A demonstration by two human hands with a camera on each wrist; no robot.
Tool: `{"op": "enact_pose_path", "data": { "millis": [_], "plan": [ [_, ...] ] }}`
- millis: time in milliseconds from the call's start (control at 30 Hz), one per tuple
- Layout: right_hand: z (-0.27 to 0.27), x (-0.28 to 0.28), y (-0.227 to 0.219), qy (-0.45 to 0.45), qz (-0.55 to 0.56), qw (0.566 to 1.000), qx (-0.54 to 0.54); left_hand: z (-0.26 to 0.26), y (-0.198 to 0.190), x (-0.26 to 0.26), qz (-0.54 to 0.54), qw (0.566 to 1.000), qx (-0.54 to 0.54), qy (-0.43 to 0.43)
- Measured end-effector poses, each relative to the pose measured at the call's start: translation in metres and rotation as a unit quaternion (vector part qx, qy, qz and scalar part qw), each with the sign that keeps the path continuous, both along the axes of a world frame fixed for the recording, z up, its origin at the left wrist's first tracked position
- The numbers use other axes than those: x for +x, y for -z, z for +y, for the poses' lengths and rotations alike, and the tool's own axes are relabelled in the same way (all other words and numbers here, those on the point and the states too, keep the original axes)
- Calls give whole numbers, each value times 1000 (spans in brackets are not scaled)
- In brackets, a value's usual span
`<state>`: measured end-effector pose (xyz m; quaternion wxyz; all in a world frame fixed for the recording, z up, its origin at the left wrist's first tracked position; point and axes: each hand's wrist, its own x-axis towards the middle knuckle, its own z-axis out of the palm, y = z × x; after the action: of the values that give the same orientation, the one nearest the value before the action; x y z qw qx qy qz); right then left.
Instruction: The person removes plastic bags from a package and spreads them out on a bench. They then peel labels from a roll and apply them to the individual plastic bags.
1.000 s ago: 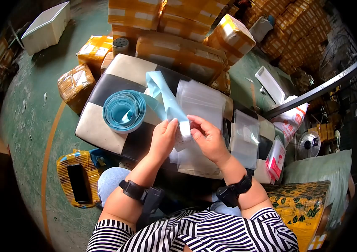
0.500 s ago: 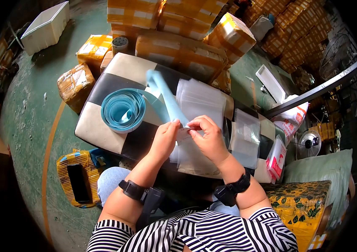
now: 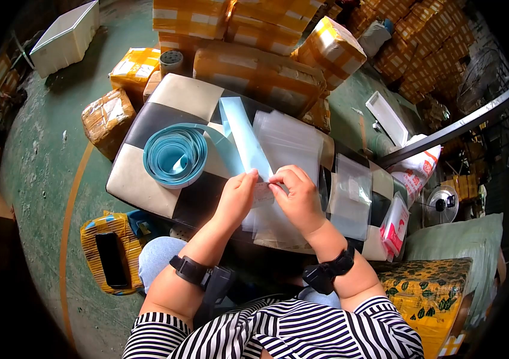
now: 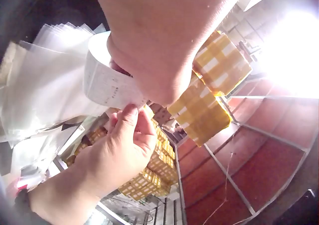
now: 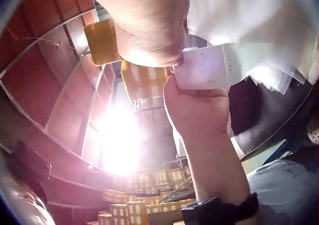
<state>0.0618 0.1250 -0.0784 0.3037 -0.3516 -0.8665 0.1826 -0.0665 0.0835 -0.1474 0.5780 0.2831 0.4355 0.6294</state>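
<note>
Over a checkered padded bench, my left hand (image 3: 236,194) and right hand (image 3: 298,197) pinch the near end of a label strip (image 3: 245,134) between thumbs and fingers. The strip's light-blue backing faces up in the head view and trails away over the bench, folding back toward a coiled label roll (image 3: 161,157) on the left. Both wrist views show its white printed face (image 4: 112,88), with the fingertips meeting close together at its edge. Beneath the hands lies a fanned stack of clear plastic bags (image 3: 287,143).
More clear bags (image 3: 350,194) lie on the bench's right part, near a red-and-white packet (image 3: 394,227). Taped cartons (image 3: 257,75) stand behind the bench. A phone (image 3: 112,260) rests on a taped bundle at left. A metal bar (image 3: 452,125) slants in from the right.
The strip's end has turned between the fingers, hiding most of the white printed face in the head view. Its blue length has straightened and flattened out. Both hands stay nearly in place.
</note>
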Motion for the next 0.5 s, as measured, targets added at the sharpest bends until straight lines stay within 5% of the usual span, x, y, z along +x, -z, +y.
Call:
{"op": "enact_pose_path", "data": {
  "millis": [200, 300, 367, 433, 500],
  "plan": [
    [-7, 4, -19, -116, -10, 982, 150, 2, -2, -8, -204, 975, -88, -27],
    [-7, 19, -25, -109, 190, 975, 33, 7, -1, -10, -267, 959, -62, -77],
    [4, 29, -33, -37, 374, 926, -46, 5, 6, -12, -182, 973, -51, -132],
    [26, 62, -37, 125, 364, 922, -42, 1, -4, -16, -165, 975, -70, -135],
    [57, 84, -28, 127, 356, 920, -108, -1, -9, -17, -133, 979, -65, -140]
  ]
}}
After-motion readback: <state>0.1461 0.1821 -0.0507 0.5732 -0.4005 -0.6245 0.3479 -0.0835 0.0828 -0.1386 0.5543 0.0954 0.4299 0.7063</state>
